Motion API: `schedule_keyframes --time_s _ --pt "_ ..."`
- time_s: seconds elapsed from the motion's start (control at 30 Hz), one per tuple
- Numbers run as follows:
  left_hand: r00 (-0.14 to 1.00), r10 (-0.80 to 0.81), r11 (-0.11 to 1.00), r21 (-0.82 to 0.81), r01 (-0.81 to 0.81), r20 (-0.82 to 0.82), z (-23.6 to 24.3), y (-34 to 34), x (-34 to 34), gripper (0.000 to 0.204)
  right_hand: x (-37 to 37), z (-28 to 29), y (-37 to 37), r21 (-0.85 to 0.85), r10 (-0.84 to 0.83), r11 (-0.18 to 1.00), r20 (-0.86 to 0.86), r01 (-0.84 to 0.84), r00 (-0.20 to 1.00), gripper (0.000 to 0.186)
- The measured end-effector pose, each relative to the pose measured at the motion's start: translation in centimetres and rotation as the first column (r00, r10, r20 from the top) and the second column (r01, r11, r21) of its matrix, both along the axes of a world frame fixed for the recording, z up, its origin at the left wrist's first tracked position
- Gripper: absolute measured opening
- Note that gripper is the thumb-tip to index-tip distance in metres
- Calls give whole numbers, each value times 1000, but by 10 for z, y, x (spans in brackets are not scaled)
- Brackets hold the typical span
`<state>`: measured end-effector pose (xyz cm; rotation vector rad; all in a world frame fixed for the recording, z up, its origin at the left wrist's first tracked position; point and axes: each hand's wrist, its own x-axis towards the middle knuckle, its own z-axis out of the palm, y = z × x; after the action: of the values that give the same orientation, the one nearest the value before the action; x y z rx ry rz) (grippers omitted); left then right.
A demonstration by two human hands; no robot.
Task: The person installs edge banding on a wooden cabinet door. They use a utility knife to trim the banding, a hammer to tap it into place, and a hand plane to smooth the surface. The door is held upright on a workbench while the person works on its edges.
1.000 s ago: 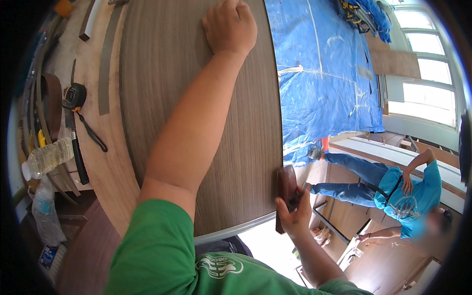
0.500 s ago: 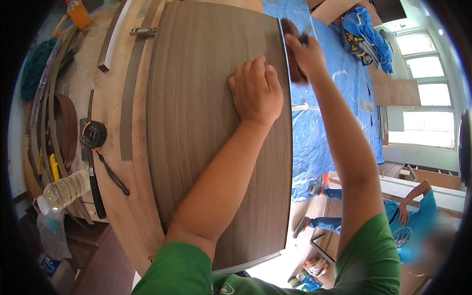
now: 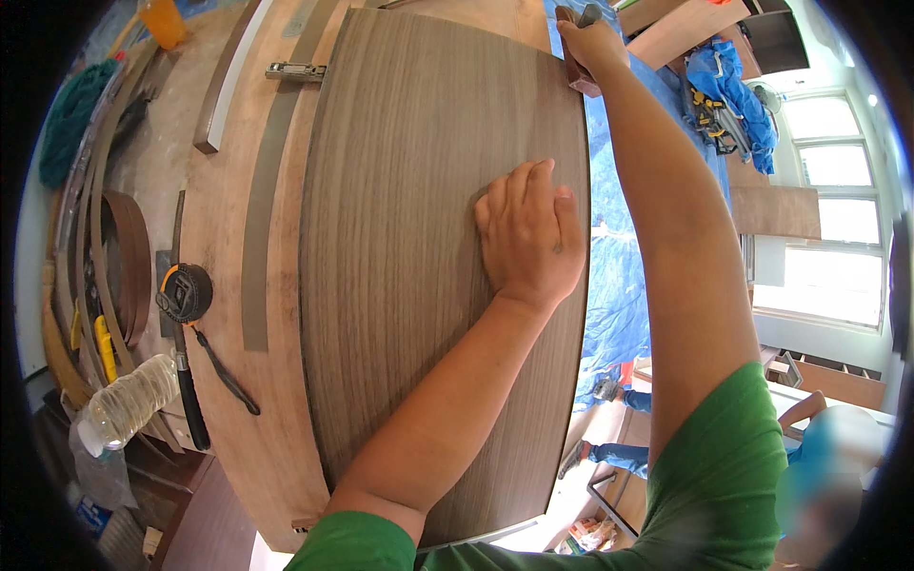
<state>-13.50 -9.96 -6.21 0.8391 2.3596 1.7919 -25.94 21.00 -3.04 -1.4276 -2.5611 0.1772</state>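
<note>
My left hand (image 3: 528, 228) rests on a long grey-brown wood-grain panel (image 3: 390, 190), fingers slightly bent and apart from any tool. At the panel's far right corner, my right hand (image 3: 597, 48) grips a reddish-brown wooden block tool (image 3: 577, 76) with a dark upright piece, apparently a hand plane, held along the edge. The panel lies on a pale wooden bench (image 3: 257, 419). Left of it are a metal hinge-like fitting (image 3: 295, 71), a grey strip (image 3: 267, 219), a white-edged bar (image 3: 224, 86) and a tape measure (image 3: 188, 295).
Coiled edging strips (image 3: 124, 266), a plastic bottle (image 3: 129, 404), an orange bottle (image 3: 162, 24) and green cloth (image 3: 76, 124) lie left. Right are blue sheeting (image 3: 614, 295), a wrapped tool bundle (image 3: 733, 95), boards (image 3: 771, 209) and windows; another person (image 3: 814, 447) stands at lower right.
My right hand has carried the tool from the panel's near right corner up along the edge to the far end. My left hand has come back from the far part toward the middle.
</note>
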Motion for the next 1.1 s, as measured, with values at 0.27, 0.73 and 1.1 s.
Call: schedule_keyframes --time_s 0.27,0.73,1.1 --pt "997 16 999 -43 -19 -70 -3 3 -1 34 79 -3 -64 -22 -2 1000 -67 0 998 78" --pt "972 97 995 -12 -102 -214 -20 10 2 35 237 16 -263 -118 -21 993 23 23 1000 55" --pt "985 5 972 -231 -45 -170 -10 7 -8 50 422 2 -432 -149 -26 989 -82 13 996 54"
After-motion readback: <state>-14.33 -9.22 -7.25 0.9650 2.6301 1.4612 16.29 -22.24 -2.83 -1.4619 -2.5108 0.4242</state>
